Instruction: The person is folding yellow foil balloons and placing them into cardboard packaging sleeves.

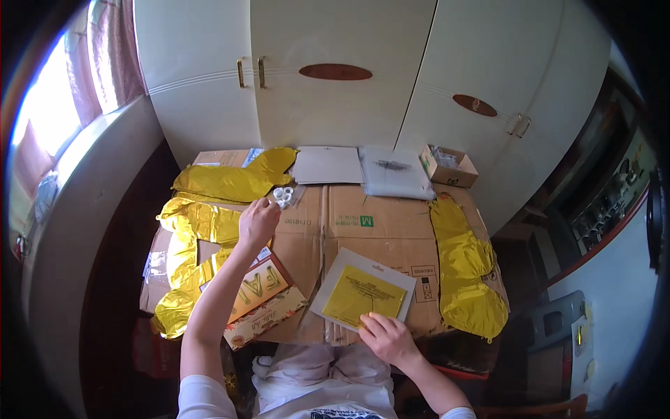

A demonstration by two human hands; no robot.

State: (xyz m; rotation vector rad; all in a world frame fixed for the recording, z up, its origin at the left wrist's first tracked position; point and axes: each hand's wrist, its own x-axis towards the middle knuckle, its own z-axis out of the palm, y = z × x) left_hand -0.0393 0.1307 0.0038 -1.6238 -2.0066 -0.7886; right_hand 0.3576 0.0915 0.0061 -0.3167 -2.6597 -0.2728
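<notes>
We are reaching our left hand (257,222) out to the small white plastic rings (283,196) at the far side of the flattened cardboard box (349,230), fingers curled loosely at them; whether they are pinching one, we cannot tell. Our right hand (388,338) is pressing open-fingered on the near corner of the flat packet with a yellow sheet (363,292), its long axis running diagonally away toward the box's far right.

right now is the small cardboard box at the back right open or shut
Open. The small cardboard box has its flaps standing up, and pale items show inside; what they are is too small to tell.
</notes>
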